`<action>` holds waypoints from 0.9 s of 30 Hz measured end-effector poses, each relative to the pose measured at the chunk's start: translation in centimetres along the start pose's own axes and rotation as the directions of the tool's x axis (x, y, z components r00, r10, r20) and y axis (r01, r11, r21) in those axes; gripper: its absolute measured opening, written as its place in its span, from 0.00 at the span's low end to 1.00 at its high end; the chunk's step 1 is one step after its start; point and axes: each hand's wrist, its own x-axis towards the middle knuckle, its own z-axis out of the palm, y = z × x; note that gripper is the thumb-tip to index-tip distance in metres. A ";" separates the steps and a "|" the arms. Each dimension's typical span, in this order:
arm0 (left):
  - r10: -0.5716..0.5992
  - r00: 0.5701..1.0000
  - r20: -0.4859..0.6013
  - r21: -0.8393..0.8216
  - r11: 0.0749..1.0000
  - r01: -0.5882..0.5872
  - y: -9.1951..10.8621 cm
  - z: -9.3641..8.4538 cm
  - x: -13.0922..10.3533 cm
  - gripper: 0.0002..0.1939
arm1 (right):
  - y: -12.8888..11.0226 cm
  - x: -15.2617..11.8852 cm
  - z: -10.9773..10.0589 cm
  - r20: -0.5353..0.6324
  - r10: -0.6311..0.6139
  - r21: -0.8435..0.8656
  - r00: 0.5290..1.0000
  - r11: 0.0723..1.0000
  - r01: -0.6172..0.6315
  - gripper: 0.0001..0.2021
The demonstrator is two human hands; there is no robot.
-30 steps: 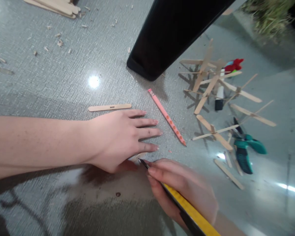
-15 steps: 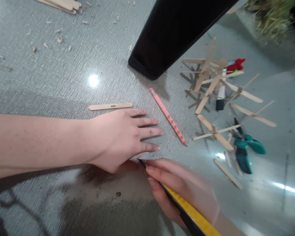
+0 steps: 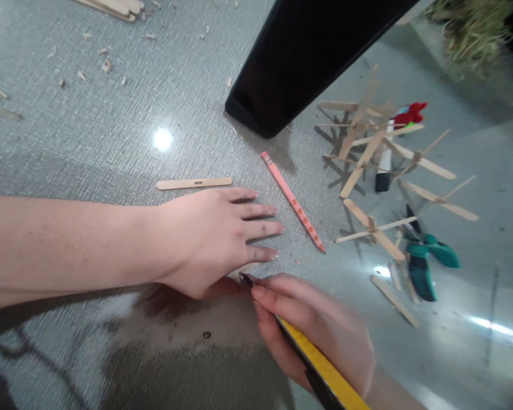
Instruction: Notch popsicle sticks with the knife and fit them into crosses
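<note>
My left hand point(image 3: 218, 239) lies flat on the grey table, fingers spread, and largely covers a wooden stick point(image 3: 250, 266) whose end shows by the little gap near the thumb. My right hand point(image 3: 312, 324) is wrapped round a yellow and black utility knife point(image 3: 318, 364). The knife's dark tip touches the stick just beside my left thumb. Above my left hand lies another craft stick point(image 3: 194, 183) with a small slot cut in its middle. To the right of my left fingertips is a pink pencil point(image 3: 293, 204) with orange dots.
A black object point(image 3: 299, 62) stands at the top centre. Several crossed-stick pieces point(image 3: 371, 225) lie at the right, beside green-handled pliers point(image 3: 421, 267) and a red item point(image 3: 410, 115). Loose sticks point(image 3: 113, 7) and wood chips point(image 3: 106, 65) are at the upper left.
My right hand and the knife have shifted slightly to the left and tilted a little. My left hand stays pressed in the same place.
</note>
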 end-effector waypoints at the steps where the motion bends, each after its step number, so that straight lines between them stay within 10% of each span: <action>1: -0.004 1.000 -0.004 -0.003 1.000 0.004 0.0 0.0 0.0 0.34 | -0.1 0.1 0.0 0.001 -0.018 0.003 1.000 1.000 0.018 0.13; 27: 0.004 1.000 -0.017 0.046 0.999 -0.003 0.0 0.2 -0.2 0.31 | 0.3 0.2 -0.3 0.005 -0.049 -0.005 0.999 0.999 0.049 0.15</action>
